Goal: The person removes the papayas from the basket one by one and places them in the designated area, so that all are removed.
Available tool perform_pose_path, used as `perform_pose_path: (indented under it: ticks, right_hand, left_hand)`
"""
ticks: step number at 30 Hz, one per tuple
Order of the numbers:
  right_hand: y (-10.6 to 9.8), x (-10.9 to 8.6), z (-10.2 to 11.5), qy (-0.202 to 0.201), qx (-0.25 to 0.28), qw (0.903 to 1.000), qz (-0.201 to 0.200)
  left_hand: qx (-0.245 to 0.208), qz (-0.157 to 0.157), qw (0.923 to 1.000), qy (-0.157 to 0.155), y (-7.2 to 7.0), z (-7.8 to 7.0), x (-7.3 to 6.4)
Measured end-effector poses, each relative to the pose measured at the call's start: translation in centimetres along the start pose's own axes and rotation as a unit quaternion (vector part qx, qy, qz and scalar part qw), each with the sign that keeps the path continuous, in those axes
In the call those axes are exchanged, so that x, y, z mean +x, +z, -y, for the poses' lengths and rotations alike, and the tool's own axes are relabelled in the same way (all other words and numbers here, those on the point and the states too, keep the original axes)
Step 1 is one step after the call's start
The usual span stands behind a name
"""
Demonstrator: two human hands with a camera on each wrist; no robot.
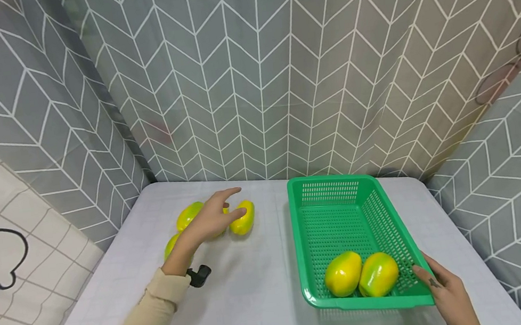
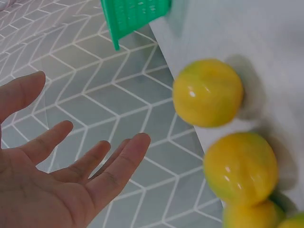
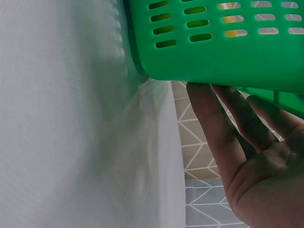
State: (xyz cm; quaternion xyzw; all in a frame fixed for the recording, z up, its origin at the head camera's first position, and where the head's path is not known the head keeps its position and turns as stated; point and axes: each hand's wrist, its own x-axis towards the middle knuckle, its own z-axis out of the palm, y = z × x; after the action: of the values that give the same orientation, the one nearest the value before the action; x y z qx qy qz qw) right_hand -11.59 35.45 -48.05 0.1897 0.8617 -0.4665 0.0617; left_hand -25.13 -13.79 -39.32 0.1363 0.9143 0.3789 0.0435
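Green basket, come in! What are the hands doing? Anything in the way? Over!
Left hand open near four loose fruits. Right hand holding green basket at near right corner. Two yellow-green fruits inside. No obstacle seen.

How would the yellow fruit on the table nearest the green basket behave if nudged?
The yellow fruit would probably roll sideways, being long and rounded. Its glossy skin may prove slippery. It seems likely firm, as no dents show.

Grey chevron curtains (image 1: 255, 77) behind a white table (image 1: 261, 296), pale gridded surface (image 1: 35, 263) at left.
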Motion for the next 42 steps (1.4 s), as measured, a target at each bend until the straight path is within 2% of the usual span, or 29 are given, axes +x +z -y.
perform_pose_path:
  ticks: [5,13,16,22,31,37,42]
  right_hand:
    - [0.1,0.0,0.0,0.004,0.006,1.0,-0.001]
    - [0.1,0.0,-0.1,0.0,0.011,0.9999,-0.005]
    - [0.0,0.0,0.0,-0.002,0.007,1.0,-0.005]
    - [0.0,0.0,0.1,-0.001,0.005,1.0,0.0]
    - [0.1,-0.1,0.1,0.004,0.011,0.9999,-0.001]
    - [-0.1,0.0,0.1,0.01,0.005,0.9999,0.002]
    - [0.0,0.0,0.3,0.009,0.003,1.0,-0.003]
  left_hand:
    - [-0.016,0.006,0.9998,0.014,0.6,-1.2,0.5]
    - [-0.046,0.018,0.9987,0.012,1.3,-2.7,1.0]
    - [-0.042,0.021,0.9987,0.017,1.5,-3.1,1.2]
    - [-0.024,0.025,0.9981,0.051,2.3,-4.1,1.5]
    - [-0.032,0.032,0.9969,0.065,4.2,-5.5,2.0]
    - [-0.055,0.052,0.9949,0.067,5.1,-7.2,2.3]
    - [-0.039,0.078,0.991,0.102,5.7,-8.9,3.2]
